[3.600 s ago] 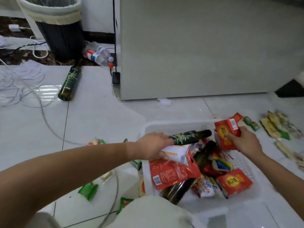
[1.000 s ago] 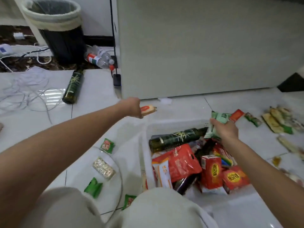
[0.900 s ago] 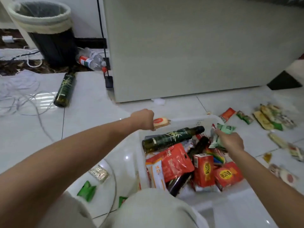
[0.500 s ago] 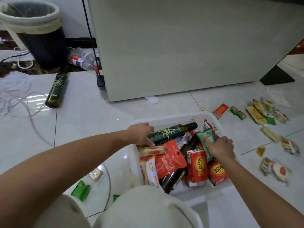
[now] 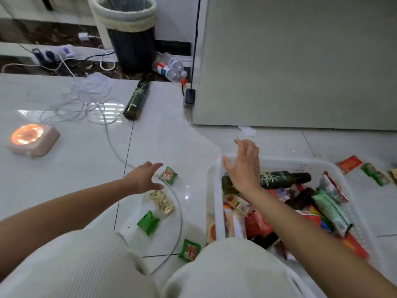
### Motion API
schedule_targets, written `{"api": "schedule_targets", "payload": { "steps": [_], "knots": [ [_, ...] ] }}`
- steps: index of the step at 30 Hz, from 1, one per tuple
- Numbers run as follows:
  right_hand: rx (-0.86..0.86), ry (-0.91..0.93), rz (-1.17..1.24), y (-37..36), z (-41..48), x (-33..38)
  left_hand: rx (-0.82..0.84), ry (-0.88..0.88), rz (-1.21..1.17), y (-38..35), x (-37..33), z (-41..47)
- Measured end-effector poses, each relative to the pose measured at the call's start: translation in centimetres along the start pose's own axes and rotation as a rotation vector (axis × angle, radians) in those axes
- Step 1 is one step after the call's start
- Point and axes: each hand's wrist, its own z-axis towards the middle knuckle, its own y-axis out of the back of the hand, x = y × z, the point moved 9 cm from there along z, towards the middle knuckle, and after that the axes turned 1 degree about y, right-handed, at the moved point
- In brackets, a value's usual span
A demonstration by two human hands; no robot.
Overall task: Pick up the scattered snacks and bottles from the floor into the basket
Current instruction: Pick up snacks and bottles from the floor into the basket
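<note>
The white basket on the floor holds a dark green bottle and several snack packs. My left hand reaches out empty, fingers spread, just left of a small green snack packet on the tiles. My right hand hovers open and empty over the basket's far left corner. Near my knees lie a clear nut bar and two green packets. Another dark green bottle lies farther off, and clear plastic bottles lie by the bin.
A black bin stands at the back beside a grey cabinet. White cables sprawl over the floor, and a glowing pink device sits left. A red packet and green packet lie right of the basket.
Both hands let go of their snacks in the basket. My left hand moved out left toward the small green packet; my right hand rose open over the basket. The view swung left.
</note>
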Motion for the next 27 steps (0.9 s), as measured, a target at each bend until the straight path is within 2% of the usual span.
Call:
{"api": "schedule_targets", "payload": {
  "steps": [2, 5, 9, 14, 20, 27],
  "knots": [
    [0.113, 0.156, 0.027, -3.5, -0.1, 5.0, 0.006, 0.037, 0.008, -2.7, 3.0, -1.5],
    [0.330, 0.346, -0.009, -9.2, -0.9, 10.3, -0.015, 0.001, 0.081, -5.9, 5.3, -3.6],
    [0.633, 0.403, -0.078, -16.1, -2.0, 12.4, -0.058, -0.148, 0.200, -9.2, 6.2, -4.9],
    [0.821, 0.400, -0.153, -20.8, -2.5, 11.6, -0.128, -0.363, 0.318, -10.1, 5.4, -4.7],
    [0.892, 0.330, -0.151, -22.7, -1.8, 10.1, -0.107, -0.518, 0.527, -10.3, 4.5, -3.5],
    [0.771, 0.234, -0.114, -22.3, -1.1, 8.5, -0.040, -0.556, 0.553, -11.2, 3.6, -1.6]
  ]
}}
